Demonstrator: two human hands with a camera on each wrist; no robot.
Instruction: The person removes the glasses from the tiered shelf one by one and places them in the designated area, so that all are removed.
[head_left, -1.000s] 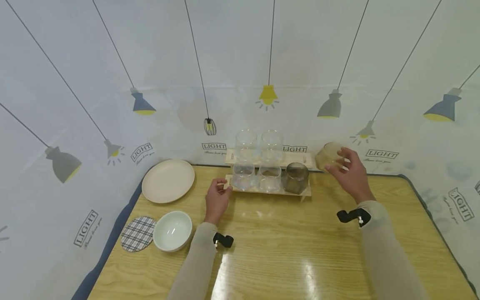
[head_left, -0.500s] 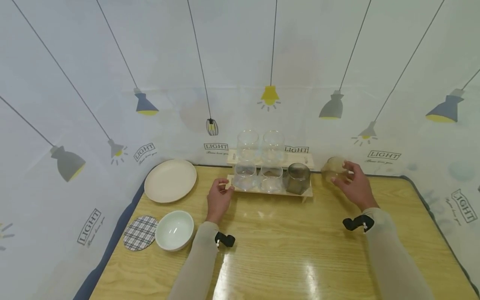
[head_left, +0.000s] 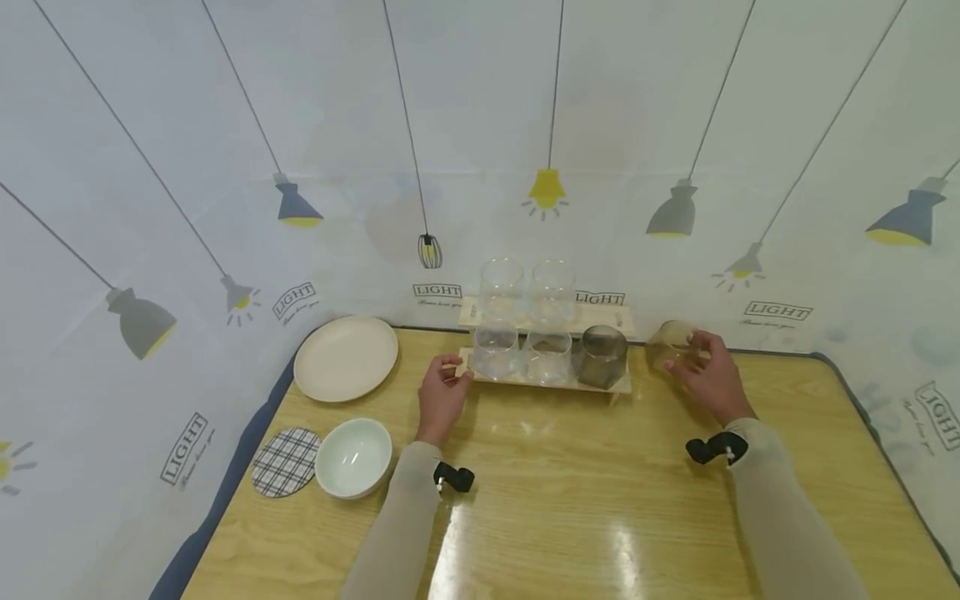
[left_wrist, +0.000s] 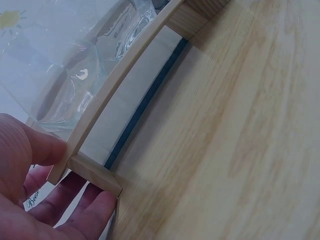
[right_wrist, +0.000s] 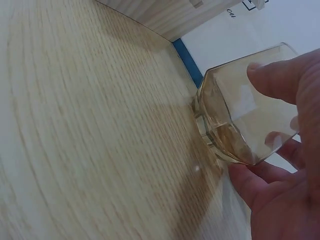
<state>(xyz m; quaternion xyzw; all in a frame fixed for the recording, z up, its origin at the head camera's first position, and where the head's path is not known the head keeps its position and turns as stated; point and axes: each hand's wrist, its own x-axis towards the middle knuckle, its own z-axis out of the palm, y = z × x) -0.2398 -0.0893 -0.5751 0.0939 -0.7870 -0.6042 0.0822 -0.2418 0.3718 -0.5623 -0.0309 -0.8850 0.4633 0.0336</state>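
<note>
My right hand (head_left: 716,379) holds an amber faceted glass (head_left: 662,348) just right of the two-tier wooden rack (head_left: 618,386). In the right wrist view the thumb lies along one side of the glass (right_wrist: 240,107) and fingers curl beneath the other, its base right at the tabletop. My left hand (head_left: 441,402) grips the left end of the rack's lower shelf, thumb on top and fingers around the end support (left_wrist: 95,172). On the lower shelf stand two clear glasses (head_left: 496,357) and a smoky grey glass (head_left: 602,360). Two more clear glasses (head_left: 553,287) stand on the upper shelf.
At the left lie a cream plate (head_left: 347,358), a checked round coaster (head_left: 287,462) and a white bowl (head_left: 354,458) close to my left forearm. A wall covering printed with lamps (head_left: 671,212) rises behind the wooden table (head_left: 555,492).
My right hand has lowered the amber glass from beside the upper shelf down to the tabletop, slightly to the right. My left hand stays at the rack's end.
</note>
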